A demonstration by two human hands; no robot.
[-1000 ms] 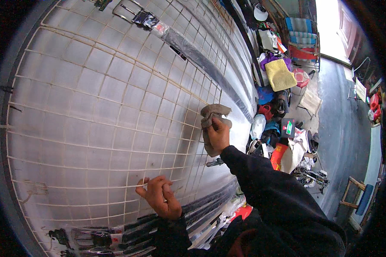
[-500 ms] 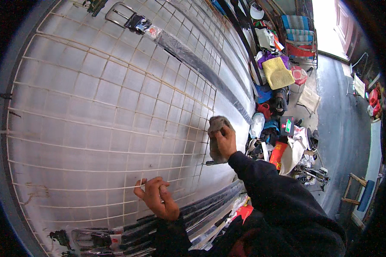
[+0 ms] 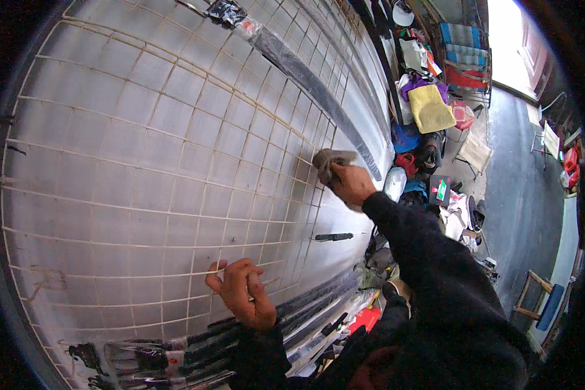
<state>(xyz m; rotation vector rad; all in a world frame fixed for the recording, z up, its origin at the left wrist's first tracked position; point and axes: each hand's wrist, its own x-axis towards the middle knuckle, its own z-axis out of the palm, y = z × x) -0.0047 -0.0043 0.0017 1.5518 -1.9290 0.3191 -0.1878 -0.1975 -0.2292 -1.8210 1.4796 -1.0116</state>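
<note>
A white wire grid [image 3: 130, 208] stands in front of a pale translucent sheet. My left hand [image 3: 246, 294] is at the grid's lower part, its fingers curled over a wire. Farther right, my right hand [image 3: 356, 184] grips a crumpled grey-brown rag [image 3: 329, 162] against the grid's right edge. Below the rag a small dark bar [image 3: 333, 237] sticks out across the pale sheet. A plastic-wrapped black belt [image 3: 299, 73] with a metal buckle hangs along the upper part of the grid. More wrapped belts [image 3: 208, 348] lie beneath my left hand.
Down the right side lies a heap of goods with a yellow cloth [image 3: 431, 108], bags and shoes. A striped folding chair [image 3: 465, 55], a small folding stool [image 3: 474, 151] and a blue-padded wooden frame [image 3: 551, 305] stand on or beside the grey floor [image 3: 517, 175].
My right hand has moved the rag up along the grid's edge, uncovering more of the small dark bar. My left hand stays at the same wire. The view has shifted slightly.
</note>
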